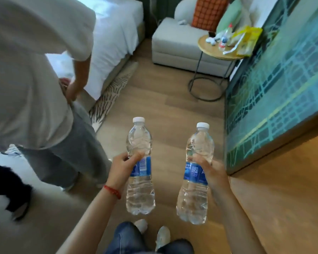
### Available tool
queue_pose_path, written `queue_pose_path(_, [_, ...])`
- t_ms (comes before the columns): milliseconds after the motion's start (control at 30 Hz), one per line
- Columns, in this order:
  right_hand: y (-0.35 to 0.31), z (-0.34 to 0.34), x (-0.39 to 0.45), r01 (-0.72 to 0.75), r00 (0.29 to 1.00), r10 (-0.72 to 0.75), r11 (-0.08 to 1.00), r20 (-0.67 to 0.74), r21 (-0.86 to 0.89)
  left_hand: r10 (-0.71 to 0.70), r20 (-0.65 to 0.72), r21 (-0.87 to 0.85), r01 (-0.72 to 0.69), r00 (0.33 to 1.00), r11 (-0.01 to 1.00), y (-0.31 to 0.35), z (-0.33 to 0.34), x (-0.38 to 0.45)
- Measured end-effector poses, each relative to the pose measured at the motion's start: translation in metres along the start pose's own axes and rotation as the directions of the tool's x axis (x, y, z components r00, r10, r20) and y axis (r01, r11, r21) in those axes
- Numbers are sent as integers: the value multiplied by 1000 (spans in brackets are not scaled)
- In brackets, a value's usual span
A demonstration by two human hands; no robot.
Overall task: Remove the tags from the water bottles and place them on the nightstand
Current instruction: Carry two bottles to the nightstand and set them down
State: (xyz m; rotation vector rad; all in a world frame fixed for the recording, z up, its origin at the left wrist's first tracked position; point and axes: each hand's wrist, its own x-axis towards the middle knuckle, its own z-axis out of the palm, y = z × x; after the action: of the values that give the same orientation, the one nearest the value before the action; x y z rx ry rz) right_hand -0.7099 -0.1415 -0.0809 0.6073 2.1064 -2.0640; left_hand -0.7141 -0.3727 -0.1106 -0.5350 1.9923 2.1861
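I hold two clear water bottles upright above the wooden floor. My left hand [122, 168] grips the left bottle [140, 191] around its blue label, thumb across the front. The right bottle [194, 198] is held at its blue label by my right hand [212, 176]. Both bottles have white caps and look full. No separate tag shows on either neck. No nightstand is clearly in view.
A person in a white shirt and grey trousers [35, 88] stands close on my left beside the bed [114, 39]. A round wooden side table [206, 47] with small bottles and a yellow bag stands ahead right, by a grey sofa [173, 44]. A teal patterned panel [275, 92] runs along the right.
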Motion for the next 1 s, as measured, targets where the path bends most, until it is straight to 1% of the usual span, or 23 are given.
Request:
queue_pose_path(167, [-6,36,12,-20,983,22,1000,183,-14,13,-176,-54,-23,984,998,-6,-30,-16])
queue_pose_path(267, [-10,60,15,-19,961,28,999,275,-37,25,-287,-62,-44,958,997,-8,-48,-19])
queue_pose_path(333, [-12,75,17,-12,943,31,998,331,-57,29,-328,-58,-51,944,997,-7,-60,-21])
queue_pose_path(467, [-14,105,20,10,915,22,997,403,-78,33,-388,-100,-78,921,992,-5,-84,-22])
queue_pose_path(600, [-14,142,22,21,898,24,995,438,-98,34,-406,-99,-81,913,992,-3,-112,-20])
queue_pose_path(733, [-12,186,17,46,867,29,990,498,-137,38,-443,-108,-96,896,990,-2,-150,-18])
queue_pose_path(833, [-11,223,15,31,843,59,987,534,-156,20,-457,-112,-80,889,990,-1,-180,-14])
queue_pose_path(1000, [-6,286,12,72,818,46,981,573,-181,-19,-526,-153,-72,850,986,-4,-233,-5])
